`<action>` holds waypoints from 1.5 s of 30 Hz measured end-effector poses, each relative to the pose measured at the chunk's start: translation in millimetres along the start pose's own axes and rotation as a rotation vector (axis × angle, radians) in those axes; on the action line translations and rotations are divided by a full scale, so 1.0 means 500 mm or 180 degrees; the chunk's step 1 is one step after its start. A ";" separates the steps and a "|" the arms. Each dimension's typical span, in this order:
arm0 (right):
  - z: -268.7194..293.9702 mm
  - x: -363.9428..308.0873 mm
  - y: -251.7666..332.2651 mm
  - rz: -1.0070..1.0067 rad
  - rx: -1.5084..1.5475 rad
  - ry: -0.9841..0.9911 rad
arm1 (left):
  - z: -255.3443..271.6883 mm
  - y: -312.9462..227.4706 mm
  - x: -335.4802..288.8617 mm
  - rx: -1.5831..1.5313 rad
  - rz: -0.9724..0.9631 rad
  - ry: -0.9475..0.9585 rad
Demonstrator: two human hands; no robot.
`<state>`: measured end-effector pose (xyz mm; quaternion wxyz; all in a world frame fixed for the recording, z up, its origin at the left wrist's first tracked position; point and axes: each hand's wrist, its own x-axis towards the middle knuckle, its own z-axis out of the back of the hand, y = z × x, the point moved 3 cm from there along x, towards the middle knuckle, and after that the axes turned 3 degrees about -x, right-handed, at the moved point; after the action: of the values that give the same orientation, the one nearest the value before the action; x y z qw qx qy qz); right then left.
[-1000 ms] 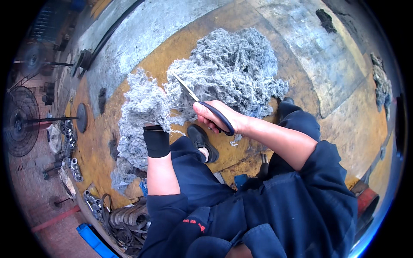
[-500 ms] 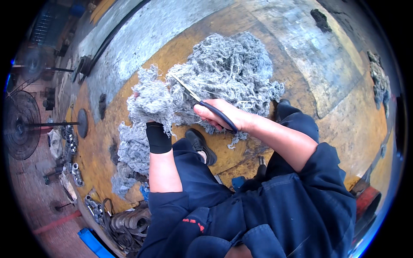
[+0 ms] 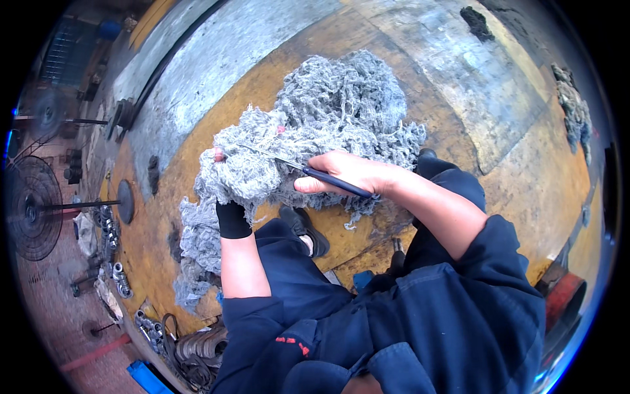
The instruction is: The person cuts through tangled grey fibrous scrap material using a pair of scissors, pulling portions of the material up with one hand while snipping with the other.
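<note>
A large heap of tangled grey-white yarn (image 3: 348, 92) lies on the floor before me. My left hand (image 3: 218, 155) is closed on a clump of this yarn (image 3: 246, 174), which hides nearly all of it except a fingertip. A black wristband (image 3: 233, 220) circles that wrist. My right hand (image 3: 348, 169) grips scissors (image 3: 338, 183) with dark handles. Their pale blades point to the left and lie across the clump that the left hand holds. Whether the blades are spread is hard to make out.
Below the heap are my dark shoe (image 3: 308, 230) and another strip of yarn (image 3: 197, 236) beside my left arm. Yellow-brown boards (image 3: 538, 190) cover the floor. Metal parts (image 3: 197, 348) sit at lower left, a round fan (image 3: 33, 207) farther left. A red cylinder (image 3: 566, 299) stands at lower right.
The left-hand clump has turned and spread toward the heap. The scissors have swung flatter, and their blades now lie over the clump instead of pointing up beside it.
</note>
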<state>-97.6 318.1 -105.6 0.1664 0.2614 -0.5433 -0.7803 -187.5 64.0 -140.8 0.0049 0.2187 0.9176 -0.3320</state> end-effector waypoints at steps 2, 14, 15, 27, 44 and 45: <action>0.003 -0.002 -0.003 -0.0037 0.0120 0.0115 | -0.030 0.012 -0.002 0.0125 0.0016 -0.0019; -0.063 -0.015 -0.033 -0.0462 0.1752 0.0953 | 0.000 -0.058 -0.006 0.0536 -0.0689 0.0035; -0.071 -0.018 -0.027 -0.0530 0.1879 0.1058 | -0.003 -0.057 -0.001 0.0463 -0.0606 0.0188; -0.118 0.028 0.010 -0.0590 0.2829 0.0612 | 0.022 -0.046 0.003 0.0060 -0.0157 0.0489; 0.029 0.040 -0.065 -0.1497 0.2308 -0.1492 | 0.230 -0.144 0.068 0.7624 -0.1811 -0.1024; 0.012 0.034 -0.072 -0.1651 0.2447 -0.1323 | 0.263 -0.173 0.073 0.8899 -0.2053 -0.1350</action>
<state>-114.0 326.6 -141.5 -0.2527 0.2692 -0.7301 -0.5750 -273.6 -61.0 -196.3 -0.1488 -0.2197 -0.1597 -0.9508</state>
